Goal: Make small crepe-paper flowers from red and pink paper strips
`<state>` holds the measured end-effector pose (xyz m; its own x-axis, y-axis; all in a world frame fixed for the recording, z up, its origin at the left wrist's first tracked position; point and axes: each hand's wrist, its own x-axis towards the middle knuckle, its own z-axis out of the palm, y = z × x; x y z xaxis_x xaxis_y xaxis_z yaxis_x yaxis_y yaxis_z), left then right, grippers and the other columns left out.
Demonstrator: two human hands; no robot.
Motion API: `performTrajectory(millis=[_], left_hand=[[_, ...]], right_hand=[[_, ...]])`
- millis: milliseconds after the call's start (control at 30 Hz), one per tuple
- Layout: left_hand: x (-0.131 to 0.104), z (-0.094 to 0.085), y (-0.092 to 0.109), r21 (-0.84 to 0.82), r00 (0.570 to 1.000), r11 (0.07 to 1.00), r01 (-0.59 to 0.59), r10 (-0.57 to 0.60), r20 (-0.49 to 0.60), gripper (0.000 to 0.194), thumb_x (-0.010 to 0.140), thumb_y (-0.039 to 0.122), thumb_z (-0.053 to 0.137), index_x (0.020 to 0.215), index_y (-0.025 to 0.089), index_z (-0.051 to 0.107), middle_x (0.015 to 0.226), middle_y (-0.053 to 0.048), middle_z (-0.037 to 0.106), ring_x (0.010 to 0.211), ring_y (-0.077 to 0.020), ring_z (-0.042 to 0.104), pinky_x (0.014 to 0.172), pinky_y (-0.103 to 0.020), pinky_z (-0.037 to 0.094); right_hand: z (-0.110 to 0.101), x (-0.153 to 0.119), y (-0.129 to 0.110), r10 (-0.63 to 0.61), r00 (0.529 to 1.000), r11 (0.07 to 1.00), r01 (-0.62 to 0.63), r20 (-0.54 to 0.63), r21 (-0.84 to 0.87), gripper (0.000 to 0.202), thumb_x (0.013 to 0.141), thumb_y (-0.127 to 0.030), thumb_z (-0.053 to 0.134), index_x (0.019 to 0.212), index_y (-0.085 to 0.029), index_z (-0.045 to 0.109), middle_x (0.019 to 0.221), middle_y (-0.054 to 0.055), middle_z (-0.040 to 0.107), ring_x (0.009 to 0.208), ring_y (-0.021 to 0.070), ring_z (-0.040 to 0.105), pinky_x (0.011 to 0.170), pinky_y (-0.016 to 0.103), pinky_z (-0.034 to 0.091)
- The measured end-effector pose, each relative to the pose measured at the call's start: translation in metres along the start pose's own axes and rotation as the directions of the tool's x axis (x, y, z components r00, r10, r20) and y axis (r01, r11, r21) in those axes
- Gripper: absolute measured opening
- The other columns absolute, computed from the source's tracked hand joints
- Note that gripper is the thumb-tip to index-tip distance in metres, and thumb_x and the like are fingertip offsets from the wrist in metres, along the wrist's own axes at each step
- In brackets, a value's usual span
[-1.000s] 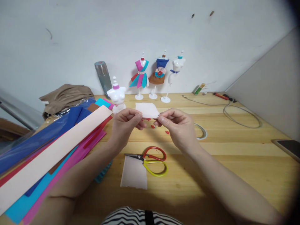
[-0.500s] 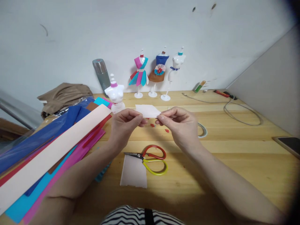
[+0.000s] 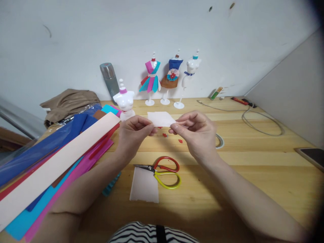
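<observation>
Both forearms angle inward. The left hand [image 3: 134, 133] and right hand [image 3: 196, 133] face each other, thumbs and fingers pinched.

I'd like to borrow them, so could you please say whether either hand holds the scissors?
No, the scissors lie on the table.

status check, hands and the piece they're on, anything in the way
Left hand and right hand pinching pale pink piece between them; scissors on table below, nothing visibly blocking.
</observation>
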<state>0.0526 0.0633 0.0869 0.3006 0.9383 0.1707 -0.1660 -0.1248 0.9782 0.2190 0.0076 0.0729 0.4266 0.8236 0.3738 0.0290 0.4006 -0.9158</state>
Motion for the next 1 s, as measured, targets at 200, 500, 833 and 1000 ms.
performTrajectory(millis=[200,500,833,1000], left_hand=[[0.001,-0.002,-0.002,-0.014,0.999,0.999,-0.050,0.050,0.003,0.014,0.067,0.021,0.079,0.071,0.015,0.067,0.059,0.000,0.072,0.053,-0.0126,0.068,0.056,-0.022,0.056],[0.005,-0.007,-0.008,0.242,0.953,0.922,-0.303,0.300,0.048,0.011,0.076,0.017,0.072,0.085,0.019,0.078,0.070,0.000,0.075,0.063,-0.0132,0.070,0.064,-0.025,0.059],[0.009,-0.015,-0.018,0.390,0.842,0.757,-0.525,0.530,0.104,0.009,0.082,0.014,0.071,0.085,0.020,0.076,0.075,0.001,0.073,0.068,-0.0105,0.067,0.065,-0.021,0.054],[0.009,-0.014,-0.015,0.379,0.822,0.739,-0.556,0.555,0.123,0.011,0.082,0.011,0.070,0.085,0.020,0.075,0.075,0.001,0.073,0.068,-0.0097,0.066,0.065,-0.021,0.053]], right_hand=[[-0.003,0.004,0.003,-0.060,0.997,0.998,0.061,0.054,-0.013,0.018,0.068,-0.028,0.084,0.069,-0.025,0.066,0.059,-0.003,0.069,0.050,0.0139,0.064,0.047,0.027,0.052],[-0.014,0.010,-0.002,-0.090,0.986,0.987,0.107,0.141,-0.117,0.012,0.075,-0.035,0.081,0.082,-0.028,0.076,0.067,0.000,0.073,0.058,0.0176,0.068,0.055,0.034,0.058],[-0.018,0.011,0.002,-0.211,0.954,0.927,0.265,0.214,-0.266,0.007,0.082,-0.024,0.071,0.087,-0.025,0.077,0.081,0.002,0.076,0.069,0.0166,0.069,0.063,0.033,0.056],[-0.016,0.011,-0.003,-0.159,0.966,0.948,0.207,0.204,-0.243,0.011,0.075,-0.023,0.077,0.085,-0.027,0.078,0.081,0.001,0.076,0.066,0.0152,0.066,0.063,0.031,0.055]])
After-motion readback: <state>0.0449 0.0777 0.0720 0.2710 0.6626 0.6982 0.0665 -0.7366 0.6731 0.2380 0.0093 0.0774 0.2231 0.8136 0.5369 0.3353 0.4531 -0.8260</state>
